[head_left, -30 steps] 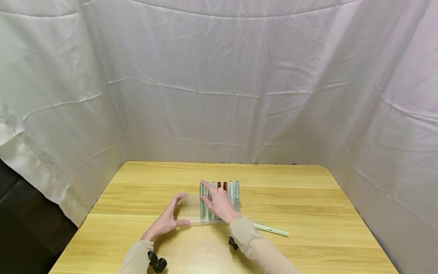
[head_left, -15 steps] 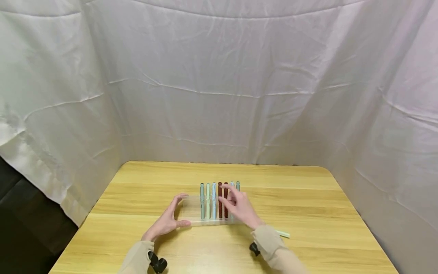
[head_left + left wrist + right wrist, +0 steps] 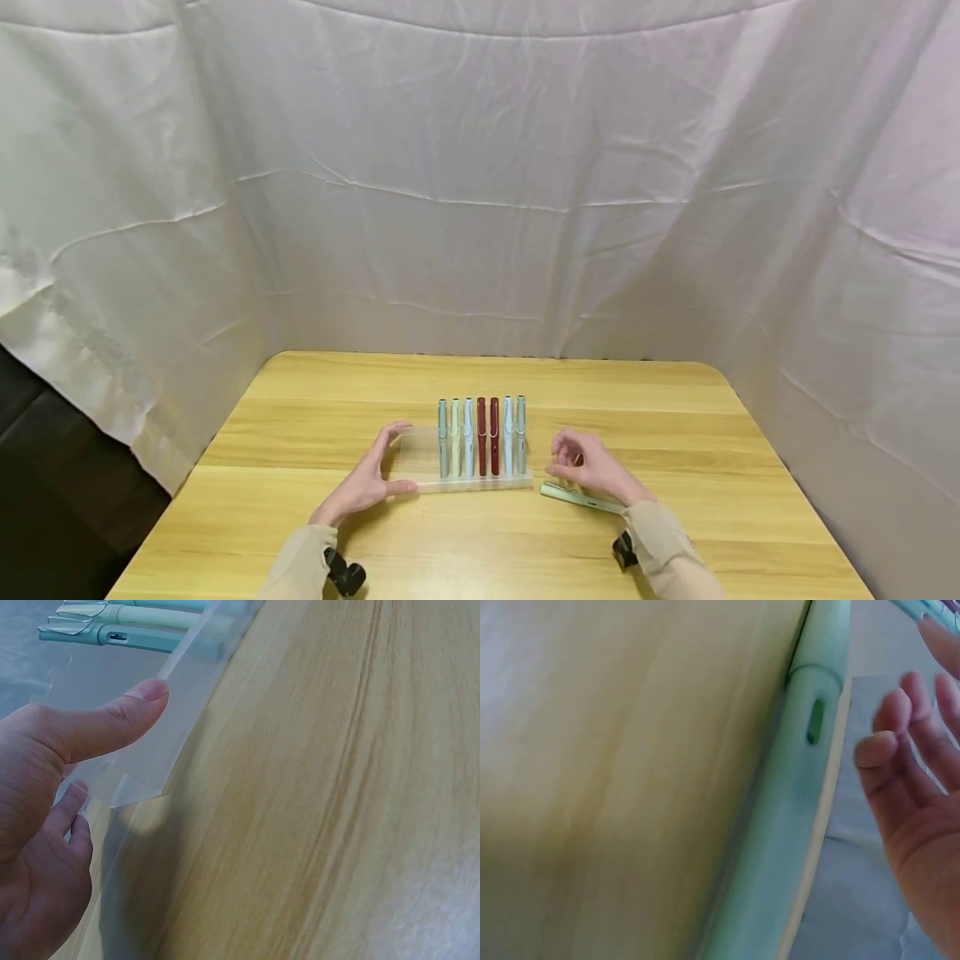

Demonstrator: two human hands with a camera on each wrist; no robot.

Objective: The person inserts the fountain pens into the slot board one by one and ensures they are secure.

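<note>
A clear plastic pen stand [image 3: 418, 454] sits mid-table, its left end held by my left hand [image 3: 363, 483]. In the left wrist view, the thumb [image 3: 120, 724] lies on the stand's front edge and the fingers reach behind. Several capped pens lean in a row on the stand, among them a light green pen [image 3: 455, 442], two dark red pens [image 3: 482, 442] and a grey-green pen [image 3: 521, 442] at the right end. My right hand [image 3: 600, 468], fingers loosely bent and holding nothing, hovers just beyond a loose pale green pen [image 3: 577, 498] on the table.
The wooden table [image 3: 360, 383] has rounded far corners. Pale curtains [image 3: 480, 250] hang behind it and along both sides. Something dark [image 3: 60, 492] shows past the left curtain. A black wrist device [image 3: 345, 575] is strapped at the left sleeve, another [image 3: 624, 552] at the right.
My right hand has moved right, away from the row of pens, to the loose pale green pen, uncovering the whole row. The left hand has stayed on the stand.
</note>
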